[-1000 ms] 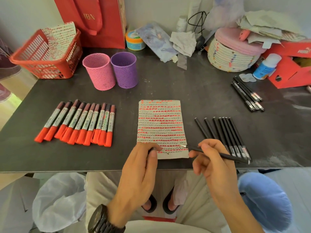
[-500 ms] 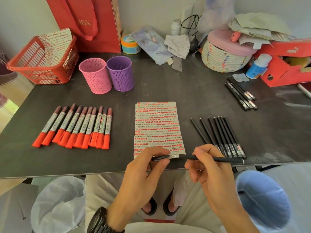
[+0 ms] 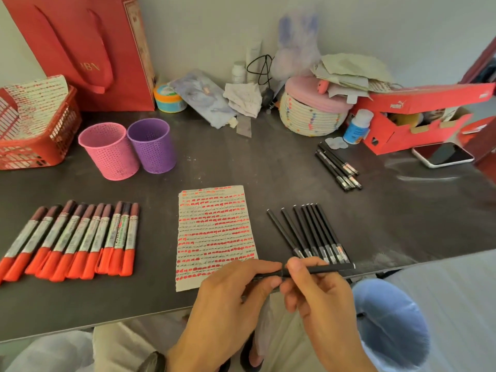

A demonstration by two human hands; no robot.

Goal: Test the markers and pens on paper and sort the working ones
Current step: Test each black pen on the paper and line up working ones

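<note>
A slim black pen (image 3: 322, 270) lies level between both hands at the table's front edge. My right hand (image 3: 316, 291) pinches its barrel. My left hand (image 3: 239, 288) grips the pen's left end, where the cap sits pushed on. Behind my left hand lies the test paper (image 3: 214, 232), covered in rows of red and black marks. Several black pens (image 3: 311, 232) lie in a row right of the paper. A second bunch of black pens (image 3: 338, 165) sits further back on the right. Several red-capped markers (image 3: 72, 237) lie side by side on the left.
A pink cup (image 3: 110, 151) and a purple cup (image 3: 151, 145) stand behind the markers. A red basket (image 3: 35, 146) with used paper sits far left. Along the back are a red bag (image 3: 86, 49), a woven basket (image 3: 311, 114), a red shoebox (image 3: 418, 122) and a phone (image 3: 442, 154).
The right hand lifted the pen off the paper and turned it level. The left hand left the paper, brought the cap to the tip and pushed it on.
</note>
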